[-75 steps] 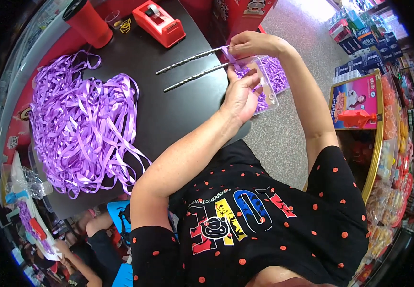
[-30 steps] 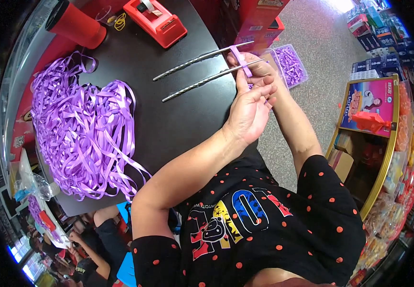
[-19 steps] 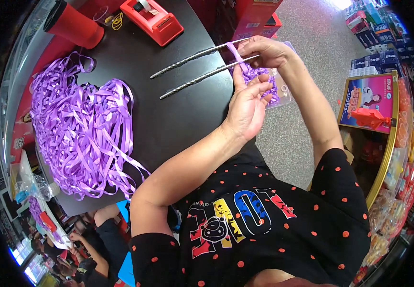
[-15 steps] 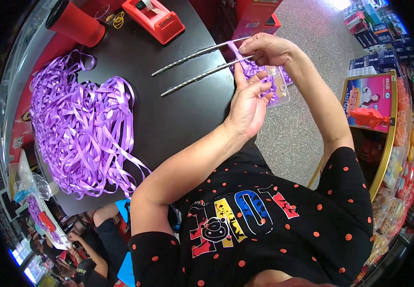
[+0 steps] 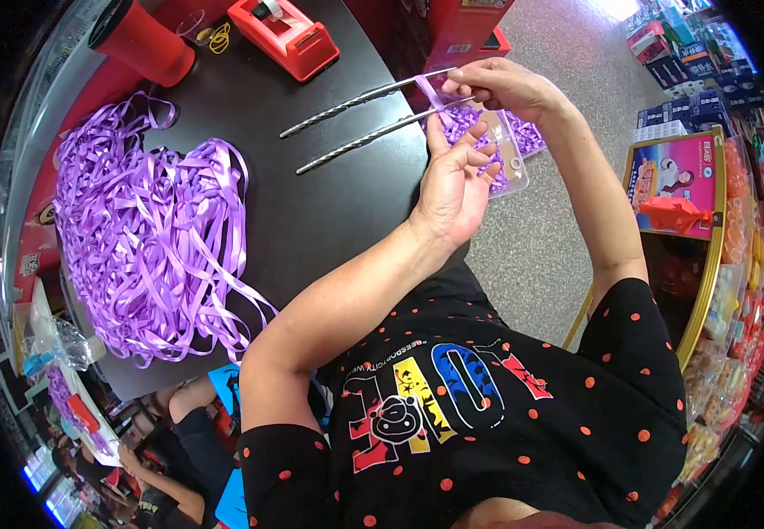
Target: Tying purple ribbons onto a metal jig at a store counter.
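Note:
Two slim metal rods with twisted, spiral surfaces lie nearly parallel over the table's right edge. A purple ribbon wraps the upper rod and runs down toward the lower one. At the rods' right ends my right hand is closed in a pinch; what sits between its fingertips is hidden. Below the rods my left hand is turned palm up, fingers apart, its index fingertip at the ribbon by the lower rod. Behind its fingers, a clear plastic box contains small purple ribbon pieces.
A big heap of purple ribbon covers the left of the black table. A red tape dispenser, red cup and yellow rubber bands stand beyond. A goods shelf is on the right; other people sit lower left.
My right hand has shifted slightly right and up along the rod ends. My left hand has moved slightly left, its fingers still spread. The ribbon stays round the rod.

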The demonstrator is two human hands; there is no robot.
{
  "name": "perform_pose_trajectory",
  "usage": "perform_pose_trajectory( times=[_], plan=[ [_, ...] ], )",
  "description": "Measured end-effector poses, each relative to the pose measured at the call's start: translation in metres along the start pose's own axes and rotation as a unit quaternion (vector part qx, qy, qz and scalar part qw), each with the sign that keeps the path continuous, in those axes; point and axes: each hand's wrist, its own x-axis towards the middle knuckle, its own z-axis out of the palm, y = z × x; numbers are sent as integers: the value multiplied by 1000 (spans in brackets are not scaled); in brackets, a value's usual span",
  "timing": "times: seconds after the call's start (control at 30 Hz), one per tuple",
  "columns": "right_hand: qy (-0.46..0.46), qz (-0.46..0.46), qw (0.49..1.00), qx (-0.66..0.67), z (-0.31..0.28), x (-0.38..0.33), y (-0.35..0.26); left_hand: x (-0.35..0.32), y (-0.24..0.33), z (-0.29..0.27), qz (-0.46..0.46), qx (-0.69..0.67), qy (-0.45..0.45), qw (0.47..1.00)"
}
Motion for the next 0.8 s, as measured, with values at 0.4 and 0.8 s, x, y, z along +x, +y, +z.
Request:
perform_pose_trajectory(
  times=[0.4, 0.8],
  plan=[
    [-201, 54, 964, 165, 2, 59, 53, -2, 0, -1, -6, -22, 9, 1000],
    [-262, -71, 934, 232, 24, 82, 67, -4, 2, 1, -20, -42, 32, 998]
  ],
)
